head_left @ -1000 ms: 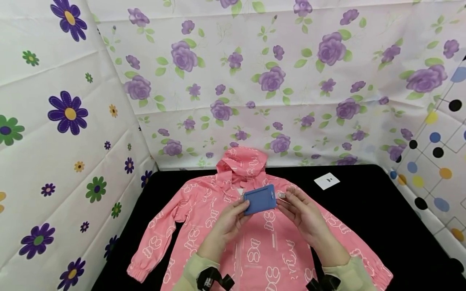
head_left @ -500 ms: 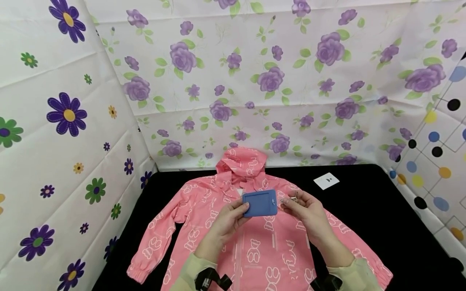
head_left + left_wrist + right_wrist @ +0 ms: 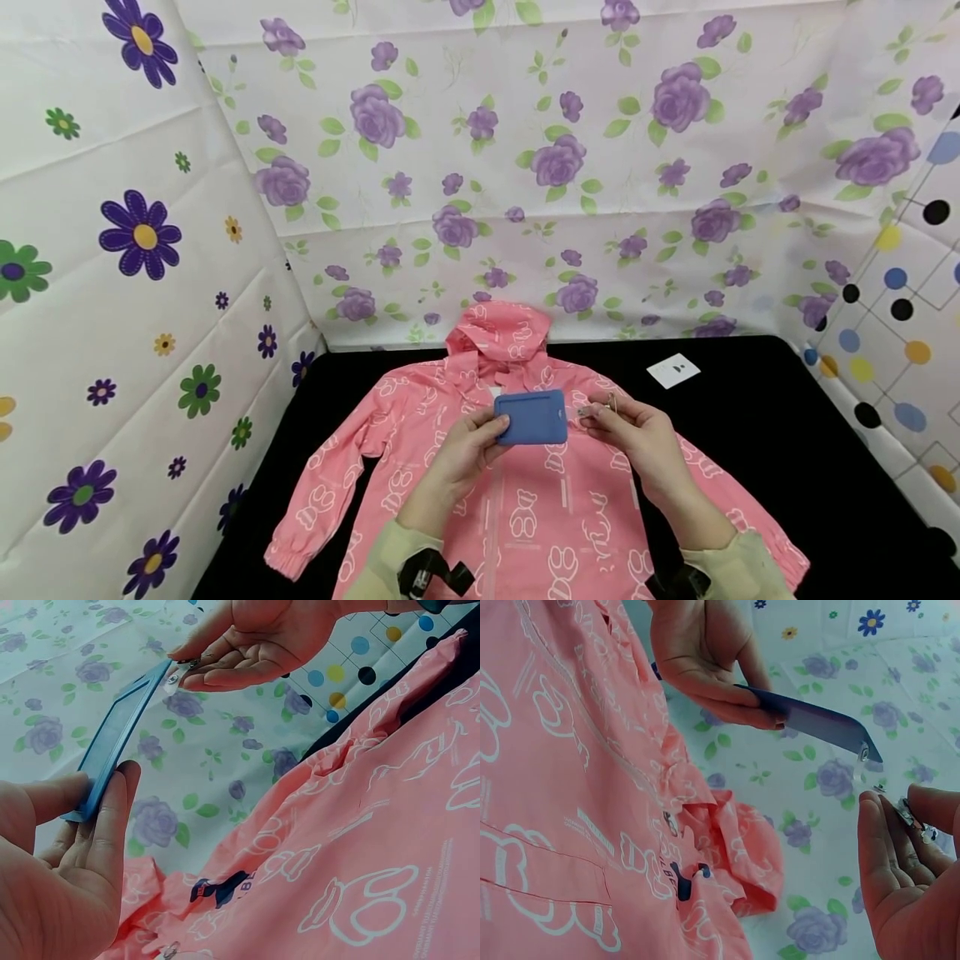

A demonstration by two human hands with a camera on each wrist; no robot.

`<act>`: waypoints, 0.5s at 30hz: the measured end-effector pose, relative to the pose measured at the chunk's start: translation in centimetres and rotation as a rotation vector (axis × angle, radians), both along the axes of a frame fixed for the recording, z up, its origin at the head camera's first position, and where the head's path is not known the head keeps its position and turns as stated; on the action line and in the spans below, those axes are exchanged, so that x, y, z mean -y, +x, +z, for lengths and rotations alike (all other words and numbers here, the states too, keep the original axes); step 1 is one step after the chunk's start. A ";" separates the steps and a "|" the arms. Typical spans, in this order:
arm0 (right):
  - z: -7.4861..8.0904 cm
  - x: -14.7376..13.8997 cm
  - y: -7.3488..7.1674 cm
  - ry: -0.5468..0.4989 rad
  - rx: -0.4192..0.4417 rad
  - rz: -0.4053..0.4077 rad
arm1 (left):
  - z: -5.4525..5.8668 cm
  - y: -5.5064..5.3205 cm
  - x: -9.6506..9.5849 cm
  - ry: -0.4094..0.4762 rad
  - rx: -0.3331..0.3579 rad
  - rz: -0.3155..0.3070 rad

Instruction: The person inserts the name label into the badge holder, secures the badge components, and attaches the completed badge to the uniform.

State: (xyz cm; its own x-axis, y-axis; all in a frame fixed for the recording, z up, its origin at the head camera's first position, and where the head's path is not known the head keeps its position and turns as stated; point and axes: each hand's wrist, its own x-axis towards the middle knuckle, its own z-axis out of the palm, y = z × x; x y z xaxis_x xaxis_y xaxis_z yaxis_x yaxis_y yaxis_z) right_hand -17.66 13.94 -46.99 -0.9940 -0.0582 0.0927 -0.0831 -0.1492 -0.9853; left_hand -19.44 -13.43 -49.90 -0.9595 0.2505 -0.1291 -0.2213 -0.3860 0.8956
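A blue badge holder (image 3: 534,419) with a raised frame and a slot at its right end is held up over the pink hooded jacket (image 3: 525,508). My left hand (image 3: 463,457) pinches its left end, thumb on the near face. Opposite it, my right hand (image 3: 641,442) pinches a small metal badge clip (image 3: 907,813) between thumb and fingers. In the right wrist view a clear strap (image 3: 859,769) hangs through the slot, with its lower end close to my right fingertips. The left wrist view shows the holder (image 3: 124,735) edge-on, its far end near my right hand.
The jacket lies spread on a black-covered table (image 3: 757,433), sleeves out and hood toward the back. A white card (image 3: 673,371) with a small dark print lies at the back right. Flower-patterned cloth (image 3: 510,175) walls the back, with patterned cloths on both sides.
The badge holder has turned from a slant to nearly level and shifted slightly left. My right hand has rotated and moved a little away from it, still pinching the clip.
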 end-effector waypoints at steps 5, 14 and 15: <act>-0.1 0.0 0.0 0.012 0.012 -0.011 | 0.0 0.1 0.2 -0.001 0.003 -0.001; -0.1 0.0 0.0 0.006 0.043 -0.015 | -0.4 0.1 0.7 -0.009 -0.002 0.013; -0.2 0.0 0.0 0.005 0.047 -0.014 | -0.4 0.0 0.8 -0.011 -0.003 0.016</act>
